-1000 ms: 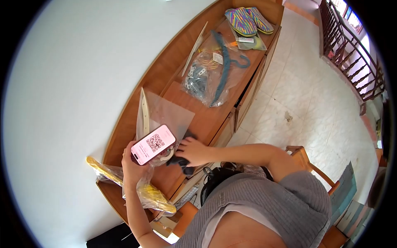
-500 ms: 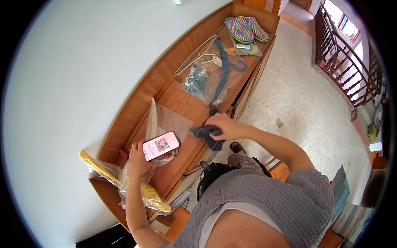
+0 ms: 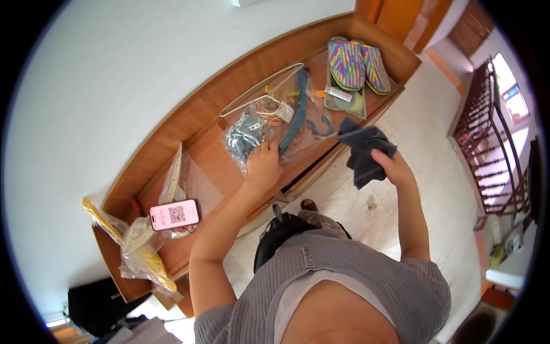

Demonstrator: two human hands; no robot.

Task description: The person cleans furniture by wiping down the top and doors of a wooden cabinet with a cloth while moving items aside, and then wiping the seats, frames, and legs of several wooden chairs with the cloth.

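**Cloth (image 3: pixel 365 155) carried off to the right; left hand (image 3: pixel 264 163) shifted from beside the phone (image 3: pixel 175 215) to the bag (image 3: pixel 243 135)**

Positions relative to the bag. Cloth: held in the air, to the right of the bag, not touching it. Right hand (image 3: pixel 396 169) pinches it, thumb on the outer face; gripped at one side only, presumably so the rest hangs loose. Left hand: fingers over the bag's near side, perhaps to steady it. Cannot tell whether they pinch the film or merely press.

Blue hanger (image 3: pixel 298 112): along the bag's right side, hook turned away. Slippers (image 3: pixel 346 64): beyond the bag to the right, paired, overlapping a flat packet (image 3: pixel 349 105), likely to save room. Phone: left of the bag, well apart, screen up, probably to keep its code readable.
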